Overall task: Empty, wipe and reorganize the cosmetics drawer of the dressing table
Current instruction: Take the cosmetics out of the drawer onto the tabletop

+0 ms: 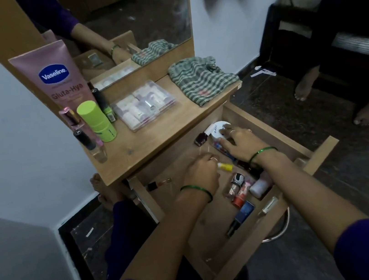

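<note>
The wooden drawer (281, 135) is pulled out below the dressing table top (145, 143). My left hand (201, 174) is closed around a small yellow tube (225, 166) in the drawer's middle. My right hand (239, 142) rests with spread fingers on a white round compact (216, 129) at the drawer's back. A dark nail polish bottle (201, 138) lies beside the compact. Several nail polish bottles (240, 191) and a white jar (260, 187) lie near the drawer's front. A small bottle (159, 184) lies at the drawer's left.
On the table top stand a pink Vaseline tube (59, 74), a green stick (98, 121), perfume bottles (81, 131), a clear plastic box (146, 106) and a checked cloth (202, 80). A mirror (136, 15) rises behind. Another person's bare feet (305, 88) rest on the dark floor, right.
</note>
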